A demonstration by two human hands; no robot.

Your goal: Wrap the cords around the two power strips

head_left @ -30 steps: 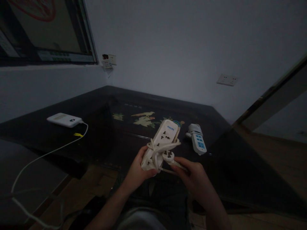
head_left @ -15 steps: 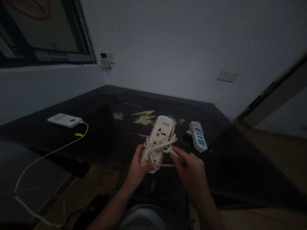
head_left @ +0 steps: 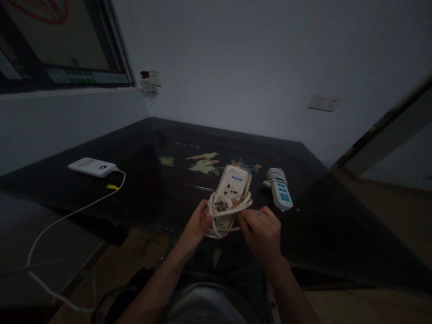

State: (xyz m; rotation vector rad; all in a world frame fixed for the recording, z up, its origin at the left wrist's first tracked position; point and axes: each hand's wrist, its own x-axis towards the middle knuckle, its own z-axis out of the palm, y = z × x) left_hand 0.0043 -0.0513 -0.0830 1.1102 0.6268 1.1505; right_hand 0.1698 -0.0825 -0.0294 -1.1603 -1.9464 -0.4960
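Note:
A white Philips power strip [head_left: 232, 182] is held up over the near edge of the dark table, tilted, with its sockets toward me. Its white cord [head_left: 243, 204] loops around the lower half, and the plug [head_left: 222, 204] lies against the strip's face with its prongs showing. My left hand [head_left: 198, 222] is closed around the strip's lower left side, its fingers partly hidden behind. At the lower right, my right hand [head_left: 261, 227] is closed on the cord beside the strip. Bluish wire ends stick out near the strip's top right corner.
A second power strip [head_left: 282, 196] with blue sockets and a wound cord lies on the table [head_left: 324, 225] to the right. On the left lies a white power bank [head_left: 92, 167] with a cable [head_left: 67, 218] hanging off the edge. Wall sockets [head_left: 323, 102] are behind.
The plug has come from my right hand's side onto the strip's face, prongs now visible. My right hand has shifted slightly, its fingers now on the cord.

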